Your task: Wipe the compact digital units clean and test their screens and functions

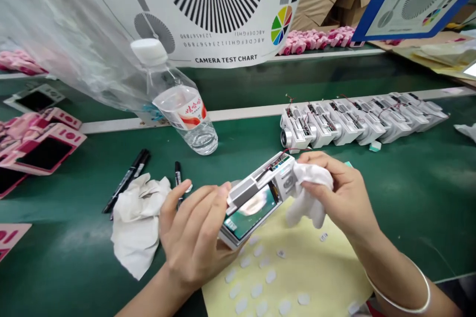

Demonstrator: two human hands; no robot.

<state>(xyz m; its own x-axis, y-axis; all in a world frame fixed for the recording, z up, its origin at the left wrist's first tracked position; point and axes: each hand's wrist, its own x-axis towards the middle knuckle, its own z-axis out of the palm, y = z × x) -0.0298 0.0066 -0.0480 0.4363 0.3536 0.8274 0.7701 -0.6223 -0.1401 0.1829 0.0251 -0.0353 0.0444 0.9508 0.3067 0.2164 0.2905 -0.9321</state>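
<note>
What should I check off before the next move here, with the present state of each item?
1. Left hand has a grip on the camera: ok, fingers on its near end.
2. Right hand holds the white cloth: ok, pinched at the camera's far end.
3. Screen is lit: ok, a picture shows on it.
4. Casing is closed: not ok, the electronics lie exposed along the top edge.
5. Bottle is capped: ok, the white cap is on.
6. Surface under the cloth is clean: cannot tell, cloth and fingers cover it.
</note>
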